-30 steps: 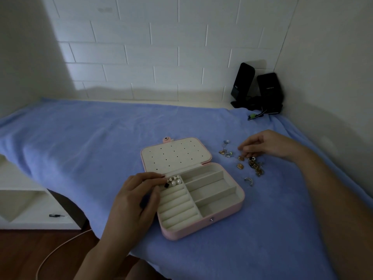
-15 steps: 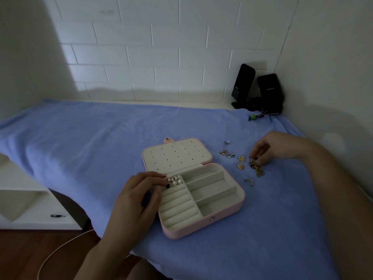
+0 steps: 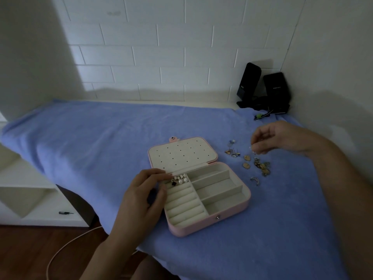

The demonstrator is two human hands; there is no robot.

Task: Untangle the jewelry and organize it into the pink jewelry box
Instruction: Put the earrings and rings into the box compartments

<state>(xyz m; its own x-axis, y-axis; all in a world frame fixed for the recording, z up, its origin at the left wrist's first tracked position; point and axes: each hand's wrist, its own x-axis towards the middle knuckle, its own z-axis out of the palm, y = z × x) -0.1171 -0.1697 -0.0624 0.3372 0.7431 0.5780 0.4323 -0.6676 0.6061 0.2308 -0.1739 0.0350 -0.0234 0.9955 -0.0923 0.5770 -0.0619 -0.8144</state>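
Blue towel (image 3: pixel 101 148) underneath. Left hand (image 3: pixel 141 195) curls against the open pink jewelry box (image 3: pixel 210 225), hold unclear. Right hand (image 3: pixel 270 138) pinches a small piece (image 3: pixel 253 152) above the loose jewelry (image 3: pixel 260 165); it likely goes into a compartment next.

Your left hand (image 3: pixel 141 197) held the open pink jewelry box (image 3: pixel 210 226) by its left edge; your right hand (image 3: pixel 272 138) pinched a small piece (image 3: pixel 253 152) above loose jewelry (image 3: pixel 261 165).

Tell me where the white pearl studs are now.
In the head view, the white pearl studs lie in the far-left compartment of the pink jewelry box, just behind the ring rolls, right of the left hand.
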